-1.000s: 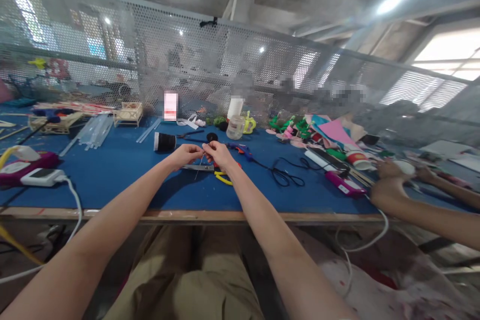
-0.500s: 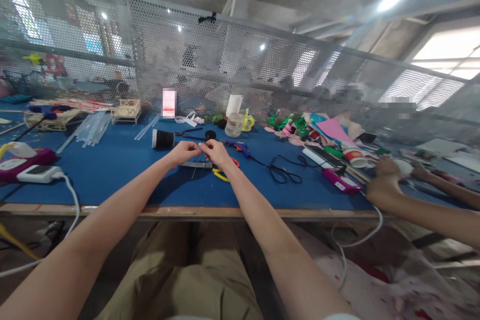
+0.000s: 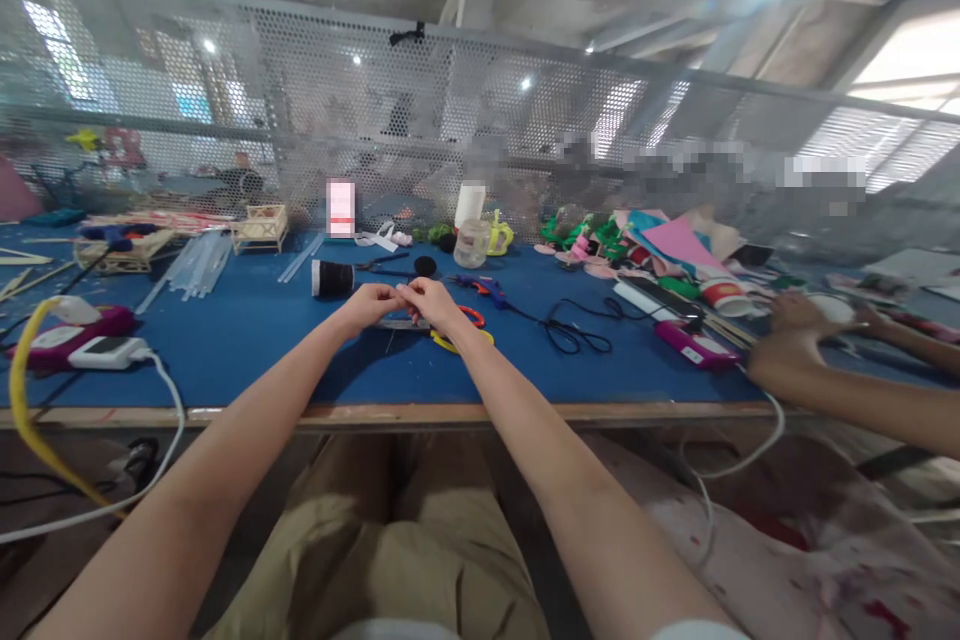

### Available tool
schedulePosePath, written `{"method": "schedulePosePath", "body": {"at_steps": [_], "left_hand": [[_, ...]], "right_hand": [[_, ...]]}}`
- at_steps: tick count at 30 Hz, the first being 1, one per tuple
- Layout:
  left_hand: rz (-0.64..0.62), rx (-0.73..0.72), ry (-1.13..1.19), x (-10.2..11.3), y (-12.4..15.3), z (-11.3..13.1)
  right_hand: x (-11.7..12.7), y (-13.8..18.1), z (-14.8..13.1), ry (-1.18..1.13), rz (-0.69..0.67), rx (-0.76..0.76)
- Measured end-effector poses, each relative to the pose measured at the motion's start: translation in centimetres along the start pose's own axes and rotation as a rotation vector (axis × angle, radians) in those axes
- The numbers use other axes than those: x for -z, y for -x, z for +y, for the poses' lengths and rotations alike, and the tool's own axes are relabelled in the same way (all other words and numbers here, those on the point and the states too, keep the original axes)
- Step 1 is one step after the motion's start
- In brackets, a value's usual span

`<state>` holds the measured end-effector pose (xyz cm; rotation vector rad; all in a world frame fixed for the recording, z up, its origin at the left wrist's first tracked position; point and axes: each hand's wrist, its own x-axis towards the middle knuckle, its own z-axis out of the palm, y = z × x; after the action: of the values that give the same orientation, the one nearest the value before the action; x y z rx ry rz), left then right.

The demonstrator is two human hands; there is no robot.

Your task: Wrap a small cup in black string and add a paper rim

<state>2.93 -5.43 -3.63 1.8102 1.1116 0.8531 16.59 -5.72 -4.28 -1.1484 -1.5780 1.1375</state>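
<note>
My left hand [image 3: 373,304] and my right hand [image 3: 430,303] meet fingertip to fingertip over the blue table [image 3: 255,340]. Both pinch something thin and small that I cannot make out; a fine dark strand hangs below them. Just under the hands lie scissors with yellow and orange handles [image 3: 459,328]. A black thread spool [image 3: 332,278] lies on its side a little beyond my left hand.
A white power strip [image 3: 105,352] with cable sits at the left, a glue gun [image 3: 484,289] and black cord [image 3: 574,335] to the right. A co-worker's hands [image 3: 802,330] work at the right. Craft foam scraps [image 3: 660,255], a jar [image 3: 472,248] and glue sticks [image 3: 196,260] line the mesh screen.
My hands have stayed pinched together at the same spot. The view has shifted slightly; the co-worker's hands have moved a little.
</note>
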Motion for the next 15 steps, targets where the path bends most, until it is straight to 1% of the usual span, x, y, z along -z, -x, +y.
{"method": "schedulePosePath", "body": {"at_steps": [5,10,15], "left_hand": [[-0.030,0.024,0.029,-0.20,0.33,-0.05],[-0.035,0.018,0.064,-0.13,0.54,0.20],[-0.041,0.024,0.051,-0.18,0.46,0.20]], "right_hand": [[0.25,0.68,0.08,-0.065,0.009,-0.009],[0.45,0.86,0.02,-0.140,0.013,0.004],[0.48,0.76,0.08,-0.146,-0.006,-0.013]]}}
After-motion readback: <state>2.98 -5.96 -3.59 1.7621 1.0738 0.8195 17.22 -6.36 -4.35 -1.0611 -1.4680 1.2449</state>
